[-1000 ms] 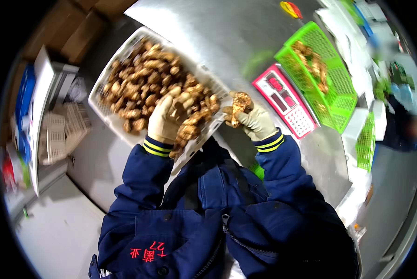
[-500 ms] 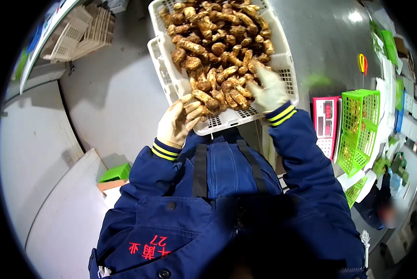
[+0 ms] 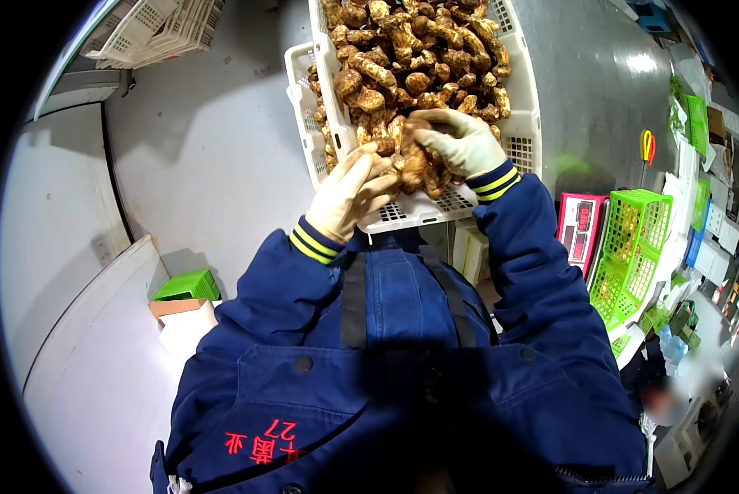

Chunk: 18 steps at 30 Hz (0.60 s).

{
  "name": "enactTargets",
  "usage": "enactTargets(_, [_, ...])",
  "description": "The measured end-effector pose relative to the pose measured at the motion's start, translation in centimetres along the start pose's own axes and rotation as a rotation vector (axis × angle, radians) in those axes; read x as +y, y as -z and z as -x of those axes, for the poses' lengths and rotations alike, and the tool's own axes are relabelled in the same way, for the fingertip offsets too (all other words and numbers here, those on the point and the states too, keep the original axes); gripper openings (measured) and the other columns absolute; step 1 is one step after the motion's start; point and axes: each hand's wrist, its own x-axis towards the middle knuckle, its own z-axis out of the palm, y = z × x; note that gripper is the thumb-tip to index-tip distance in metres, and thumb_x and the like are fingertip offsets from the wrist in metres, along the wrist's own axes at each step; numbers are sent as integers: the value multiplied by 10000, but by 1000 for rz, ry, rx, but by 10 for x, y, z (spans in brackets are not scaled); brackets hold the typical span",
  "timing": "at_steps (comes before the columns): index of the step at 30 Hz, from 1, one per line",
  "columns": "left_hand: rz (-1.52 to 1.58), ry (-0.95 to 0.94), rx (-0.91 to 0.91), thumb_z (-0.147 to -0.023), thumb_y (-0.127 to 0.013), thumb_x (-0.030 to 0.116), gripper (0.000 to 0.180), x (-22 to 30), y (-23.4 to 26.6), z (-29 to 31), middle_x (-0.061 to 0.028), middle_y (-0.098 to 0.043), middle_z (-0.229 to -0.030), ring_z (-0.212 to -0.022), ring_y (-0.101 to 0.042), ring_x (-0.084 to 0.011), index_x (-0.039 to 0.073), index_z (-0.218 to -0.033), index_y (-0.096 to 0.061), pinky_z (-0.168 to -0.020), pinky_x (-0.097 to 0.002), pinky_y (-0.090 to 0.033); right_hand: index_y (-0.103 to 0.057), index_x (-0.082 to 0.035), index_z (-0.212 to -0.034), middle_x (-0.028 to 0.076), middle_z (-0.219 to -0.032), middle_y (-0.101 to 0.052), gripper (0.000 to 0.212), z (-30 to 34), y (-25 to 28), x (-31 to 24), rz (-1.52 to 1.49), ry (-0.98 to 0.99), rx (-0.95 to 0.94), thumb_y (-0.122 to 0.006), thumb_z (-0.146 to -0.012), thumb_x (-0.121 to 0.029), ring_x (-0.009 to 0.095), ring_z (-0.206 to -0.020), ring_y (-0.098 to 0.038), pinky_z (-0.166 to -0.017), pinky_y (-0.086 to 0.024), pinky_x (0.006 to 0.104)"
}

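A white perforated crate (image 3: 423,212) holds a heap of brown, cream-stemmed mushrooms (image 3: 419,49). My gloved right hand (image 3: 468,144) bends over the near part of the heap, with thumb and fingers closed around a brown mushroom (image 3: 416,140) blurred by motion. At the crate's near left corner is my gloved left hand (image 3: 349,193), its fingers stretched toward the mushrooms and slightly apart. Its fingertips touch or nearly touch a small mushroom beside the right hand's mushroom. Some of the contact between fingers and mushrooms is hidden.
Another white crate (image 3: 297,86) with mushrooms shows at the left of the first. On the right stand a red scale (image 3: 579,226), a green basket (image 3: 633,247) and yellow-and-red-handled scissors (image 3: 648,148). A green basket (image 3: 187,286) sits at left; white crates (image 3: 159,33) stack at upper left.
My right hand has moved left over the heap and closed on a mushroom. My left hand has shifted right and slightly up, closer to the mushrooms. The view has shifted somewhat.
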Motion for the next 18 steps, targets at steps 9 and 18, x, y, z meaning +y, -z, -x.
enactTargets(9, [-69, -190, -212, -908, -641, 266, 576, 34, 28, -8, -119, -663, -997, -930, -657, -244, 29, -1375, -403, -865, -372, -526, -463, -8, -1273, 264, -1014, -640, 494, -5, -27, 54, 1011, -150, -203, -560, -792, -68, 386, -964, -629, -848, -513, 413])
enactTargets(18, [136, -204, -234, -881, -668, 151, 606, 37, 34, -7, -99, -656, -934, -927, -651, -248, 61, -1397, -364, -877, -413, -531, -576, -27, -1127, 206, -1035, -623, 515, 10, -20, 59, 684, -222, -252, -767, -681, -200, 362, -978, -611, -860, -490, 383])
